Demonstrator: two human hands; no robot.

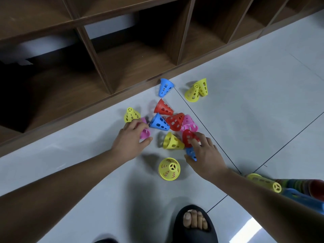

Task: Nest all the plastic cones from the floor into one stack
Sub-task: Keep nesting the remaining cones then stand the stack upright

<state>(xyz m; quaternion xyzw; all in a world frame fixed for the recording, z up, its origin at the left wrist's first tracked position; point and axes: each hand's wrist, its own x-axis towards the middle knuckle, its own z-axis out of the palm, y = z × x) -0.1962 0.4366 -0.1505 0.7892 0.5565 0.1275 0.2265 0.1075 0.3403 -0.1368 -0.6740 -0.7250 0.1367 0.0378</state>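
Head view, the only one I get from here. My left hand (130, 139) reaches in from the lower left. Its fingers are curled round a pink cone (145, 132) that lies on the floor (245, 106), with the thumb on the near side. Just past the knuckles stands a left yellow cone (131, 115).

My right hand (206, 153) comes in from the lower right with the fingers spread a little. The fingertips (193, 142) rest on a red cone (188, 135). A blue cone (191, 153) shows from under the palm, between thumb and forefinger. I cannot tell whether the hand truly grips either one.

Between the hands a tipped yellow cone (172, 141) lies on its side. Beyond it the pile is tight: a mid blue cone (159, 122) lies beside a second red cone (175, 121), which touches a second pink cone (189, 123). A third red cone (163, 107) lies just behind them.

Farther off, a far blue cone (164, 87) sits at the base of the shelf (122, 55). To its right a yellow pair (192, 93) leans together, apart from the pile.

Nearest to me a near yellow cone (169, 169) stands alone, narrow end up. At the right edge, behind my right forearm, a stack (298, 185) of nested cones lies on its side, blurred, with an end yellow cone (263, 183) at its tip. A black slipper (178, 228) shows at the bottom.
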